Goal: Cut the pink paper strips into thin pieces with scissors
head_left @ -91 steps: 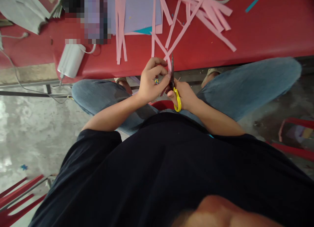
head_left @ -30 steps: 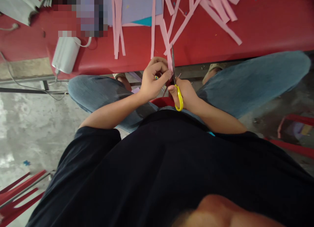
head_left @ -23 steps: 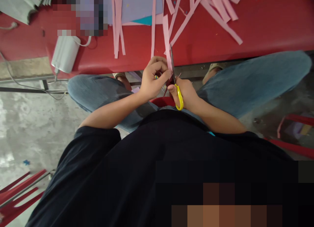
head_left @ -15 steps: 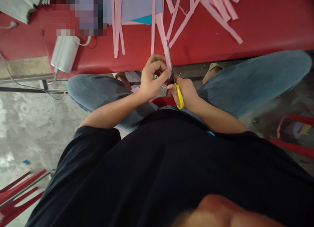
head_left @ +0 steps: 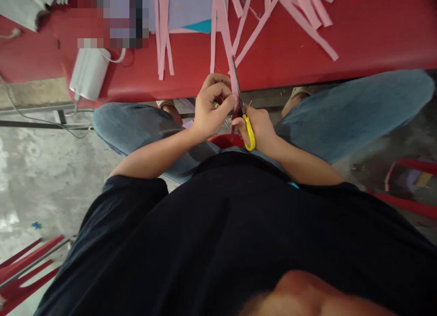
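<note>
My left hand (head_left: 215,104) pinches a long pink strip (head_left: 226,33) between thumb and fingers, just off the front edge of the red table. The strip runs up from the fingertips over the tabletop. My right hand (head_left: 261,127) is closed round the yellow handle of a pair of scissors (head_left: 250,133). Their dark blades lie along the right side of the strip, close to my left fingertips. Whether the blades are apart is hard to make out. Several more pink strips (head_left: 307,11) lie loose on the table beyond my hands.
A lilac sheet (head_left: 194,8) and a blue piece (head_left: 201,26) lie on the red table (head_left: 273,72). At the left are a white power bank-like block (head_left: 90,74) with a cable and some open pages (head_left: 20,8). A red container (head_left: 227,142) shows between my knees.
The pink strip has slid down toward me through my left fingers, its far end now lower on the table. Both hands and the scissors stay nearly in place.
</note>
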A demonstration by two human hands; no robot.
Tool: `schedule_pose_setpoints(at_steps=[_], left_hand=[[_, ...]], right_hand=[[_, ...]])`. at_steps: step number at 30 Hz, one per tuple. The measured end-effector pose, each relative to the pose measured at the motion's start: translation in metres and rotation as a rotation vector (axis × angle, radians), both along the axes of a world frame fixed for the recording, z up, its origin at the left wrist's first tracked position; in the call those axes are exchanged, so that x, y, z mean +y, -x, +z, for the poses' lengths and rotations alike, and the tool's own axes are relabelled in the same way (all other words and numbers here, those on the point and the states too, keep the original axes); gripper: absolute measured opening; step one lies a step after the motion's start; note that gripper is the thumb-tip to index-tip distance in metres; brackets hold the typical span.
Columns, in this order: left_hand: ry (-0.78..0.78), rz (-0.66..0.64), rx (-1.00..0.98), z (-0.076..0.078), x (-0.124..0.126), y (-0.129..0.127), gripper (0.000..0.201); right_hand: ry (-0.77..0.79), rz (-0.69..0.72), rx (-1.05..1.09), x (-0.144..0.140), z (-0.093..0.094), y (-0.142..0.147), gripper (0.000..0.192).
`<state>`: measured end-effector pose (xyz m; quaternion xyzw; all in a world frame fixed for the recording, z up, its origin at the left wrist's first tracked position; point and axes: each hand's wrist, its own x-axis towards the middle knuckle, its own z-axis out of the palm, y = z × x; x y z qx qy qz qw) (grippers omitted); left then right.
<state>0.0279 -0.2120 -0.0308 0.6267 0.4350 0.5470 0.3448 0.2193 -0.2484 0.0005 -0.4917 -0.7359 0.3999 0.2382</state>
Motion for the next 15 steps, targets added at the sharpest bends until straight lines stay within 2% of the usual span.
schedule_pose_setpoints(at_steps=[9,15], left_hand=[[-0.029,-0.015,-0.044,0.001,-0.001,-0.002,0.058],[-0.038,-0.038,-0.098,0.001,0.014,0.008,0.062]], right_hand=[[0.034,-0.002,0.027,-0.001,0.004,0.0,0.092],[-0.003,0.044,0.052,-0.001,0.001,0.001,0.089]])
